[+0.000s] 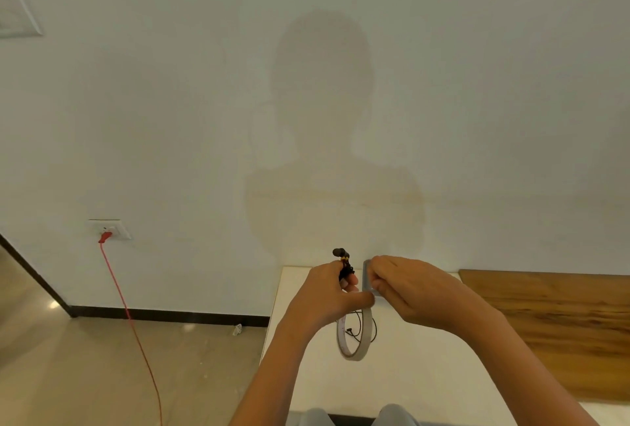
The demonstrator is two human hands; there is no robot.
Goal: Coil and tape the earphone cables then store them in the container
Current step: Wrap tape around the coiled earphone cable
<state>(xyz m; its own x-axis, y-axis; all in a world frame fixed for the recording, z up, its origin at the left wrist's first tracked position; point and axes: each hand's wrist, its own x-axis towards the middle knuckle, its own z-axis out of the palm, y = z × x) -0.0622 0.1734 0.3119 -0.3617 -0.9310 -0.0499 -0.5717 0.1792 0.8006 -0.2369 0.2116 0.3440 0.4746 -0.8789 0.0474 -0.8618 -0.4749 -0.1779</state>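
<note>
1. A white table with a smooth matt top stands against a plain white wall. The person's shadow falls on the wall.
2. To the right of the table, just beside it, lies a wood panel with brown streaked grain.
3. On the left, low on the wall, a white socket holds a red plug. A thin red cord runs from it down over the floor.
4. A dark skirting lines the foot of the wall. The floor is beige and glossy, with bright reflections.
5. The earphones are black, wound into a small tight bundle. They are held up in the air above the far end of the table.
6. One rounded earbud sticks up from the top of the bundle. A loose thin cable hangs below in loops.
7. The left hand grips the bundle with curled fingers. Its thumb lies on the top of the tape roll.
8. The roll is a thin, pale ring that hangs under the hands, above the table.
9. The right hand pinches a short grey strip of tape, held upright just beside the bundle.
10. Whether the strip touches the bundle cannot be told.
</note>
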